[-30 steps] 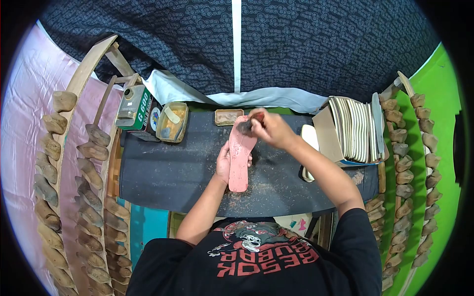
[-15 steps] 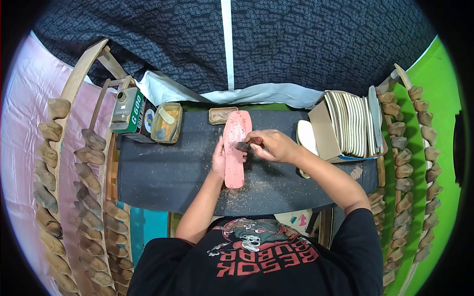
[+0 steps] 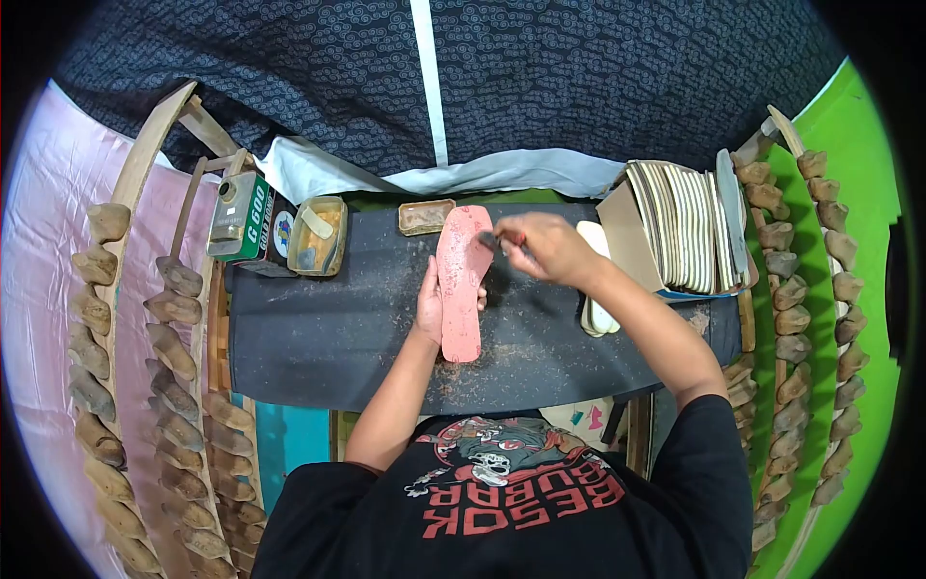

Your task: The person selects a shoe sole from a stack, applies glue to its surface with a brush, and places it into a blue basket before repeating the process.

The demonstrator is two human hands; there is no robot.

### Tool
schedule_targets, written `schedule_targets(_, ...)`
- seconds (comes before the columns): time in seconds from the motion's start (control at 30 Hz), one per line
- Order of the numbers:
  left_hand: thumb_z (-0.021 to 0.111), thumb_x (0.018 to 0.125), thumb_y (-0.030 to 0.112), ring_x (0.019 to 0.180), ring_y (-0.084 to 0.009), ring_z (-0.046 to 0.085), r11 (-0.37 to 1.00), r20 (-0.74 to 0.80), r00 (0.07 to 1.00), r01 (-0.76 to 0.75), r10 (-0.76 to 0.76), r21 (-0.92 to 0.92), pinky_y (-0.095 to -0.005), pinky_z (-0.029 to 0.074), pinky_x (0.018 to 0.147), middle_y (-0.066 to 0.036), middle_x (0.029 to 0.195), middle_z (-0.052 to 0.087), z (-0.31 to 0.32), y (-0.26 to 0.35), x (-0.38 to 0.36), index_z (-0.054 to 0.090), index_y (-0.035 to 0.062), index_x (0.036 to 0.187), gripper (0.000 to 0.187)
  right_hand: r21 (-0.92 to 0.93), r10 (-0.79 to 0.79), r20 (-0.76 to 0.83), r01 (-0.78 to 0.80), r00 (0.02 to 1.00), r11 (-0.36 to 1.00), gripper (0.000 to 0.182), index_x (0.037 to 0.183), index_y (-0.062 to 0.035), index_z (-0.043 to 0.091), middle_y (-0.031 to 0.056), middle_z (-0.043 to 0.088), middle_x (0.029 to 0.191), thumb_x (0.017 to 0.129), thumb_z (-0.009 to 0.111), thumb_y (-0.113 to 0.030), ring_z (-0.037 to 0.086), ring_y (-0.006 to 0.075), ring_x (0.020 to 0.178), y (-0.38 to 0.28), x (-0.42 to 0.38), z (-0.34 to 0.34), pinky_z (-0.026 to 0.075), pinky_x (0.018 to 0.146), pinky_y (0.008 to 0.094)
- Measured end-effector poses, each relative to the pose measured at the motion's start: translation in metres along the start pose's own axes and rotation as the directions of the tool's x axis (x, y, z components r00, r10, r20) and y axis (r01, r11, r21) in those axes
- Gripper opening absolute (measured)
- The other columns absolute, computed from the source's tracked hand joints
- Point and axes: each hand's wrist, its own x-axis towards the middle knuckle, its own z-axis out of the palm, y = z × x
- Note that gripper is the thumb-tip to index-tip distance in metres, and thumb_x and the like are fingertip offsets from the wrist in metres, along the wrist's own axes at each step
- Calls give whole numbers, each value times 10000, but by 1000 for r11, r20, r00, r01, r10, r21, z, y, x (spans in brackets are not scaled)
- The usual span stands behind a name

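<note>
A long pink shoe sole (image 3: 462, 289), its surface speckled with reddish crumbs, is held upright above the dark table. My left hand (image 3: 431, 307) grips it from the left edge, thumb on that side and fingertips showing at the right edge. In my right hand (image 3: 550, 249) is a short tool with a dark end (image 3: 489, 238) and a bit of red on its handle; its exact kind is blurred. The dark end meets the sole's upper right edge. Part of the tool is hidden by my fingers.
On the dark table (image 3: 386, 357) lie scattered shavings. A glue can (image 3: 253, 222), a tub with a spatula (image 3: 316, 253) and a shallow tray (image 3: 410, 224) stand at left and back. Right are pale soles (image 3: 598, 314) and a box of soles (image 3: 627, 227); racks of shoe lasts (image 3: 174, 309) flank both sides.
My right hand has moved up and to the right, taking the tool from the sole's middle to its upper right edge. My left hand keeps its hold on the sole.
</note>
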Motion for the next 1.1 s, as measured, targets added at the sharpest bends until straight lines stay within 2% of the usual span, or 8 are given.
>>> schedule_targets(0.17,329,1020,669,760,-242,688,999,-85,996,-26,28,20,-373,576,645,-117,1031,693,4,-4,-1,577,52,1295,719,164,13,41,-20,999,986,202,1088,-37,576,153,649,781,905,636,-99,671,361,711,-12,-14,6,526,639,444)
schedule_targets(0.27,323,1025,663,769,-241,689,1000,-91,996,-16,15,-7,-365,576,648,-124,992,692,17,-8,-4,585,46,1282,718,263,240,125,-266,963,928,168,1097,-43,559,186,644,760,967,597,-142,673,380,701,-12,-6,-12,511,636,441)
schedule_targets(0.43,310,1035,642,807,-238,620,1000,0,1000,18,-18,-14,-368,523,626,-116,1030,657,15,-17,1,562,91,1331,675,70,243,31,-244,970,967,178,1114,-16,567,141,661,838,944,607,-51,676,317,743,20,3,-25,527,694,394)
schedule_targets(0.63,308,1023,673,765,-240,691,998,-22,999,24,-25,-61,-357,582,653,-138,956,690,17,-22,-1,587,46,1279,732,-158,-99,41,105,994,982,296,1103,-47,562,121,633,772,846,700,-99,663,327,733,18,2,-12,522,661,436)
schedule_targets(0.8,311,1032,651,829,-222,670,1000,-149,989,-24,25,10,-377,552,657,-92,1077,690,10,-21,-1,588,102,1302,672,73,-122,76,117,990,990,278,1085,-40,578,123,625,777,830,688,-60,649,326,699,-11,-13,7,527,655,416)
schedule_targets(0.93,331,1025,655,839,-216,675,1000,-96,995,-13,13,0,-378,560,672,-85,1098,689,10,-16,-1,586,109,1314,668,222,-86,86,65,993,973,222,1093,-33,576,138,665,824,890,647,-86,680,340,740,-19,-20,16,549,691,415)
schedule_targets(1.0,323,1022,667,826,-224,681,1000,-82,997,-3,3,0,-366,571,678,-103,1092,691,13,-15,-1,579,92,1314,694,218,131,183,-170,974,961,180,1102,-32,572,150,670,828,934,603,-90,691,328,742,-14,-15,7,549,691,404)
schedule_targets(1.1,336,1023,661,768,-243,709,998,-58,998,32,-36,-59,-367,592,656,-122,984,715,11,-20,0,591,56,1274,703,168,209,113,-226,971,960,162,1115,-26,552,143,671,824,970,573,-94,689,313,728,5,0,-6,536,676,384)
